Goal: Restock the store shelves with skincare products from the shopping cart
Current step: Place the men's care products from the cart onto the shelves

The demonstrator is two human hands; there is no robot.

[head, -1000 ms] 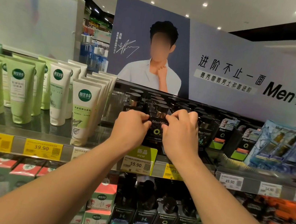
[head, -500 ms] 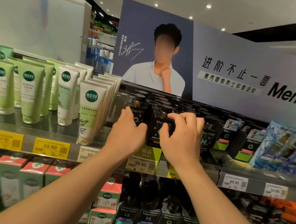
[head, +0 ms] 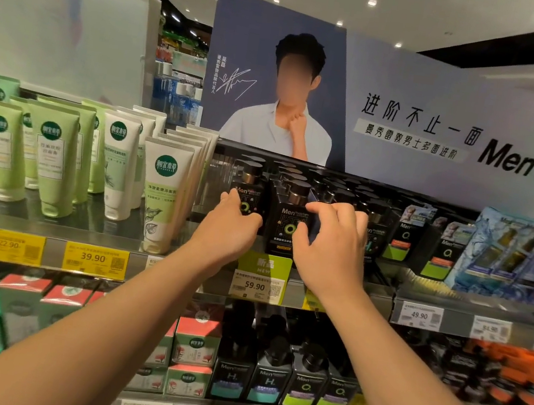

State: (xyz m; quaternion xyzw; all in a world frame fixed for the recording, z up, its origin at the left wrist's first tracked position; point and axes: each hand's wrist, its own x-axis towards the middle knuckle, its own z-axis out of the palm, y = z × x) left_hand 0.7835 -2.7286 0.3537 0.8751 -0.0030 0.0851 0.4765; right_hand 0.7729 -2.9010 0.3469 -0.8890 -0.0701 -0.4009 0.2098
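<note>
Black "Men" bottle (head: pixel 285 220) between both hands, above "59.90" tag (head: pixel 256 285)

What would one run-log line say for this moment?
step: facing black bottles on upper shelf | left hand: touching left bottle | right hand: fingers curled by front bottle, grip unclear

We reach both hands to upper shelf (head: pixel 182 248): left hand (head: pixel 230 228) touches black bottle (head: pixel 249 189), right hand (head: pixel 332 243) curls beside front black bottle (head: pixel 287 221), green tubes (head: pixel 54 153) at left.
</note>
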